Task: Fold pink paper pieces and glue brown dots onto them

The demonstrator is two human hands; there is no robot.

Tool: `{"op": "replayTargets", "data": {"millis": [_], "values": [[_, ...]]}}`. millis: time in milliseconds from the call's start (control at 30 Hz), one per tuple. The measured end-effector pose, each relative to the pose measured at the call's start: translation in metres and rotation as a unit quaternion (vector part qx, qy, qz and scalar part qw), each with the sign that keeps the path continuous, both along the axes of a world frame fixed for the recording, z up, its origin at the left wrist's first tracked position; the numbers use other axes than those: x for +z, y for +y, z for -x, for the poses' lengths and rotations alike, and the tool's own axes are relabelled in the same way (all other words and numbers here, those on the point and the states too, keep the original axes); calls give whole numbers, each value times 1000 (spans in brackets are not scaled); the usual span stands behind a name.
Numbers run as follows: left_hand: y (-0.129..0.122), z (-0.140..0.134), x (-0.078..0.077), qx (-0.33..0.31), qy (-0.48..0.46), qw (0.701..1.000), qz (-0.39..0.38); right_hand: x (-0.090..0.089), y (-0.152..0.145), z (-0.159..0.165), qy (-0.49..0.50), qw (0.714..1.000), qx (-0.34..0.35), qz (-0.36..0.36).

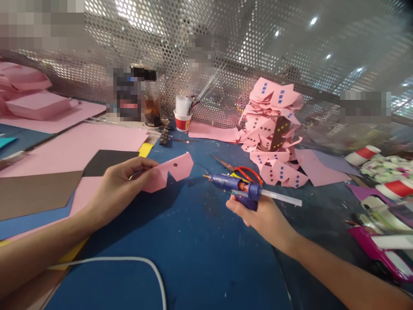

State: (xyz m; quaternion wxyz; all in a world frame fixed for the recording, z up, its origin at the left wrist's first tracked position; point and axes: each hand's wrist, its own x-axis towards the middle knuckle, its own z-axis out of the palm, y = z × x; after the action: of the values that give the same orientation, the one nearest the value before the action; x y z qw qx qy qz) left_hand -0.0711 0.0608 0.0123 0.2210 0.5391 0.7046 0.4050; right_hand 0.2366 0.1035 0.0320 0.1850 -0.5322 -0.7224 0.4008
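Between its thumb and fingers, my left hand (125, 185) pinches a folded piece of pink paper (180, 168) with a notch in its lower edge and one small dark square on it. My right hand (263, 217) is wrapped around the handle of a blue glue gun (229, 183). A clear glue stick (284, 198) sticks out of the gun's back end. The nozzle points left toward the pink paper, with a gap between them. Behind the gun lie scissors (250, 173) with red handles, partly covered by it.
A tall pile of cut pink paper pieces (264, 129) stands behind the scissors. Coloured sheets (109, 163) lie at left. A paper cup (183, 120) and a jar (151, 103) stand at the back. A white cable (129, 259) crosses the front. A magenta tool (380, 254) lies at right.
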Motion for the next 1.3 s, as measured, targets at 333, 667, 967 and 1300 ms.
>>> {"op": "replayTargets", "data": {"millis": [333,667,967,1300], "values": [[0,-3,-2,20,6,1000,-7,-23,-6,-18,15,1000,21,4],[1,-5,2,43,26,999,7,-15,-11,-16,-6,996,73,-44],[0,-8,8,30,20,999,17,-13,-11,-12,-37,994,81,-62],[-1,-7,8,30,27,999,20,-11,-12,-10,-31,995,78,-46]]}}
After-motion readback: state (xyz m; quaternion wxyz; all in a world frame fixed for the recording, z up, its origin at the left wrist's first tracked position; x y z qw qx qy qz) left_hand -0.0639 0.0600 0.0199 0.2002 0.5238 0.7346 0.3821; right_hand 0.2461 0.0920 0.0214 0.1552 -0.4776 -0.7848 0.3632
